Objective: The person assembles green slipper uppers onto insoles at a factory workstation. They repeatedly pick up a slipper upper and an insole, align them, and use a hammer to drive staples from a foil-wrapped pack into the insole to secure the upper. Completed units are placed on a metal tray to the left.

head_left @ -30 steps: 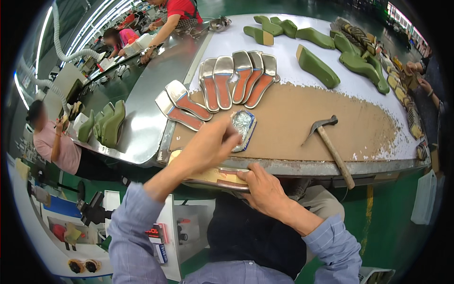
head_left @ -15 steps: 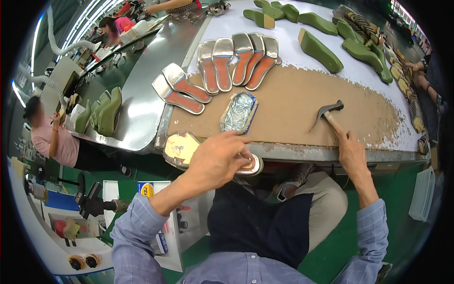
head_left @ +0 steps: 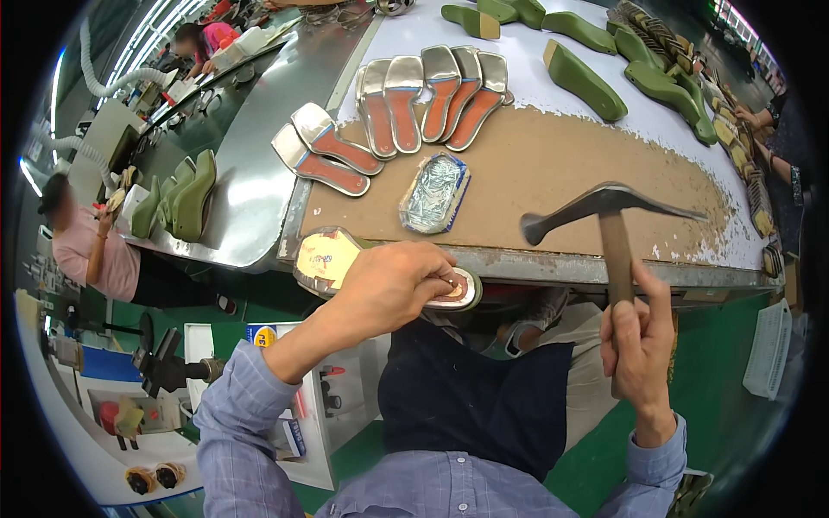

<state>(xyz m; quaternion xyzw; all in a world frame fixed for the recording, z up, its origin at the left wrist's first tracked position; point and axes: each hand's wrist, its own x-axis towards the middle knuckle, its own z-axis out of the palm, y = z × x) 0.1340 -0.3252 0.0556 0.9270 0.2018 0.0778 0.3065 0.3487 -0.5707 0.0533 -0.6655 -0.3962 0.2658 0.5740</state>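
Head view: left hand (head_left: 393,281) curled over gold insole (head_left: 332,259) at front edge of workbench (head_left: 553,164), fingers closed, pinching its heel end; right hand (head_left: 639,332) clenched tight on hammer (head_left: 609,216) handle, head raised over bench; insole middle hidden under fingers; heel detail unclear

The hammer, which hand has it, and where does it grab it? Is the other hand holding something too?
The right hand grips the hammer low on its wooden handle, head raised. The left hand presses down on a shoe sole at the table edge.
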